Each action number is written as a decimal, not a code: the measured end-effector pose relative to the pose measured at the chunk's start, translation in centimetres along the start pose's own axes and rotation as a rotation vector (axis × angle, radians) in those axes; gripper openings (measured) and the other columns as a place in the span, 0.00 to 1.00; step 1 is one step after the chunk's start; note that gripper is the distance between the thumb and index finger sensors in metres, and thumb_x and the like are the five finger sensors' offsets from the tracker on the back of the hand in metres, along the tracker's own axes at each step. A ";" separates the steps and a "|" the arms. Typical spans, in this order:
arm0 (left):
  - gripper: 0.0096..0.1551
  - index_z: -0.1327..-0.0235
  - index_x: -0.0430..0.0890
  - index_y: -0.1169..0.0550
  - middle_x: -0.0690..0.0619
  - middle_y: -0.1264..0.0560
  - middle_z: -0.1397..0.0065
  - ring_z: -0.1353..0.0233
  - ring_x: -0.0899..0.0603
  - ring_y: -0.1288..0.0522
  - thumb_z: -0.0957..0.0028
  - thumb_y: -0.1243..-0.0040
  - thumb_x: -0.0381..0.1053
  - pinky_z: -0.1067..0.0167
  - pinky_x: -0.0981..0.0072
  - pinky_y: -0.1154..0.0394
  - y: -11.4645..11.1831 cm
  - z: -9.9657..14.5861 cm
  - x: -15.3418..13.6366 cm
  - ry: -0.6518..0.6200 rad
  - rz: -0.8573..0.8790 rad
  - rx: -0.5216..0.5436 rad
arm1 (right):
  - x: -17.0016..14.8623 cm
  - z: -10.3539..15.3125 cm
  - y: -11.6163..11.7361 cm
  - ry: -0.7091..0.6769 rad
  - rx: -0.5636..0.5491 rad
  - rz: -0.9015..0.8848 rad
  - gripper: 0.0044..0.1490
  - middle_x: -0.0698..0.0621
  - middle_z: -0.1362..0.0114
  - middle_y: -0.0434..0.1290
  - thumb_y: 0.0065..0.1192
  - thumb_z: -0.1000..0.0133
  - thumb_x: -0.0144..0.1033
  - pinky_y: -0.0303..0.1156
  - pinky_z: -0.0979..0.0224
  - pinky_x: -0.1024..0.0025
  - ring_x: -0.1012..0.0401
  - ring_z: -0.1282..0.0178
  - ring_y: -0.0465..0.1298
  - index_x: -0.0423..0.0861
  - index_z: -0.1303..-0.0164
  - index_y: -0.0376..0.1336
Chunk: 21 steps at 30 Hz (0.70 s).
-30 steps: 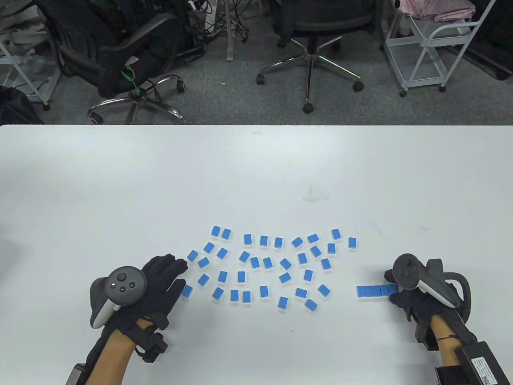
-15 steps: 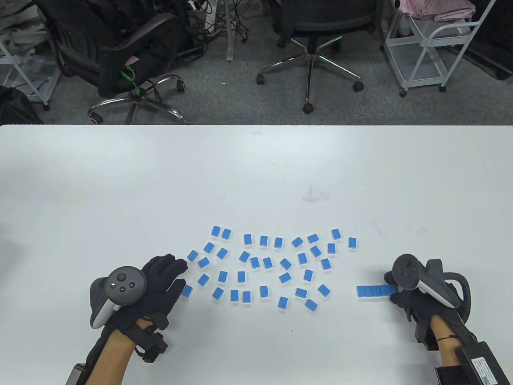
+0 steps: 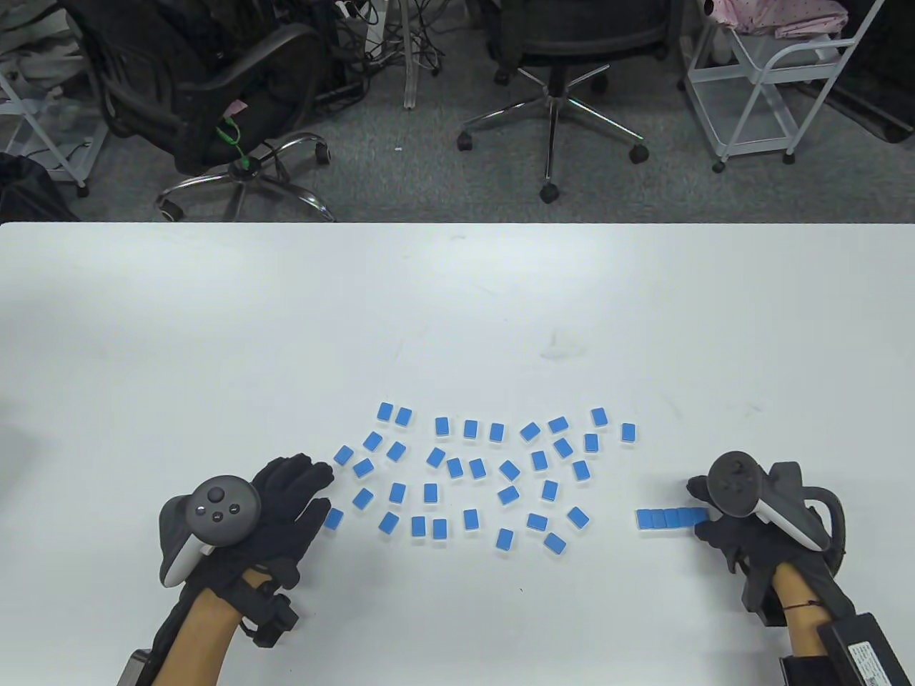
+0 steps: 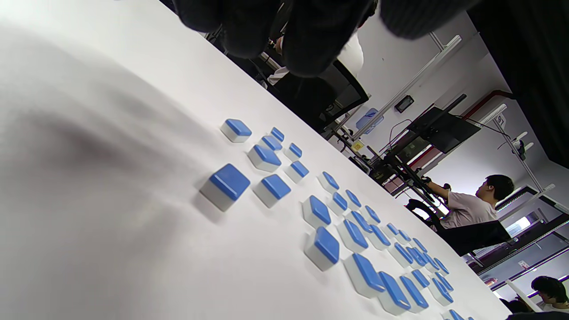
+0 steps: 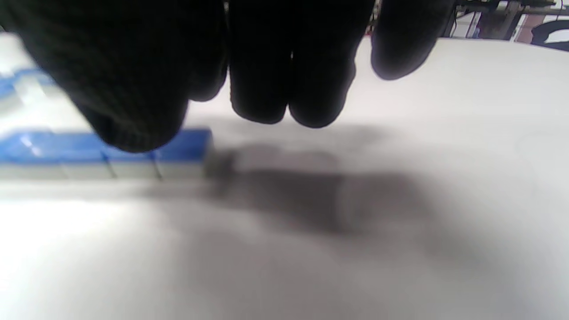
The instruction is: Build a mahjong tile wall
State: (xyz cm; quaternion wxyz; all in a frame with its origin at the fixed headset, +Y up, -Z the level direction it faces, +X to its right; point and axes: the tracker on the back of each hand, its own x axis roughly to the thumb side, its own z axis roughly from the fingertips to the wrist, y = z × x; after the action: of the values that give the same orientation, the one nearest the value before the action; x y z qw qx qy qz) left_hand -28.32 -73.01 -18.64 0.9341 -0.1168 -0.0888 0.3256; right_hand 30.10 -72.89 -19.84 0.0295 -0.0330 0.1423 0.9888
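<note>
1. Lower right of the table view, your right hand (image 3: 722,525) rests curled at the short tile row (image 3: 668,519); whether it pinches, I cannot tell. Your left hand (image 3: 286,504) lies spread beside the loose tiles (image 3: 472,471).
2. Left wrist view: the tiles look small, rigid and smooth, so pinch their short sides.
3. Right wrist view: fingertips (image 5: 266,89) hover beside the row's end.

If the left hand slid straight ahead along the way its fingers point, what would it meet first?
Probably the loose blue-backed mahjong tile just beyond the fingertips of the left hand, up and to the right in the table view. Height above the white table is unclear.

Office: swivel chairs (image 3: 550,86), cables (image 3: 386,36)
</note>
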 end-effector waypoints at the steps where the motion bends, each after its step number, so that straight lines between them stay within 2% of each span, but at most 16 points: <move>1: 0.38 0.21 0.56 0.35 0.49 0.46 0.13 0.14 0.36 0.53 0.46 0.56 0.68 0.23 0.30 0.56 0.0 0.0 0.0 -0.001 0.000 0.003 | 0.4 0.4 -0.5 -0.028 -0.041 -0.025 0.39 0.52 0.29 0.73 0.77 0.61 0.48 0.59 0.21 0.36 0.48 0.29 0.73 0.60 0.37 0.65; 4: 0.38 0.21 0.57 0.35 0.49 0.46 0.13 0.14 0.36 0.53 0.46 0.56 0.68 0.23 0.30 0.56 0.2 0.1 0.1 -0.005 0.000 0.012 | 3.5 1.5 -1.5 -0.154 -0.123 0.002 0.38 0.52 0.30 0.74 0.77 0.61 0.48 0.59 0.22 0.35 0.48 0.29 0.74 0.60 0.38 0.66; 6: 0.38 0.21 0.56 0.35 0.49 0.46 0.13 0.14 0.36 0.53 0.46 0.56 0.68 0.23 0.30 0.56 0.2 0.1 0.1 -0.006 -0.002 0.013 | 7.0 2.3 -1.4 -0.250 -0.156 0.114 0.38 0.54 0.31 0.76 0.77 0.61 0.48 0.59 0.22 0.36 0.49 0.30 0.75 0.61 0.39 0.66; 11: 0.38 0.21 0.56 0.35 0.49 0.46 0.13 0.14 0.36 0.53 0.46 0.56 0.68 0.23 0.30 0.56 0.2 0.0 0.1 -0.013 -0.001 0.012 | 14.0 2.9 0.6 -0.379 -0.158 0.365 0.42 0.57 0.31 0.76 0.77 0.63 0.50 0.57 0.20 0.37 0.50 0.27 0.73 0.62 0.36 0.64; 14: 0.38 0.21 0.56 0.35 0.49 0.46 0.13 0.14 0.36 0.53 0.46 0.56 0.68 0.23 0.30 0.56 0.2 0.0 0.1 -0.012 -0.001 0.009 | 16.0 2.5 1.6 -0.396 -0.173 0.478 0.42 0.58 0.32 0.76 0.77 0.64 0.51 0.57 0.20 0.37 0.52 0.28 0.73 0.62 0.36 0.64; 21: 0.38 0.21 0.56 0.35 0.49 0.46 0.13 0.14 0.36 0.53 0.46 0.56 0.68 0.23 0.30 0.56 0.2 -0.1 0.1 -0.015 -0.004 0.008 | 17.1 1.5 3.0 -0.401 -0.168 0.481 0.37 0.58 0.39 0.81 0.78 0.64 0.48 0.58 0.20 0.40 0.54 0.34 0.77 0.59 0.42 0.69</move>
State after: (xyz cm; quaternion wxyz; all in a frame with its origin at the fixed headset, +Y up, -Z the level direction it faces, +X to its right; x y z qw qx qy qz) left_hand -28.32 -72.77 -18.75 0.9346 -0.1102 -0.0949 0.3248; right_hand 12.74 -74.48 -18.87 -0.1805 0.1947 0.0553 0.9625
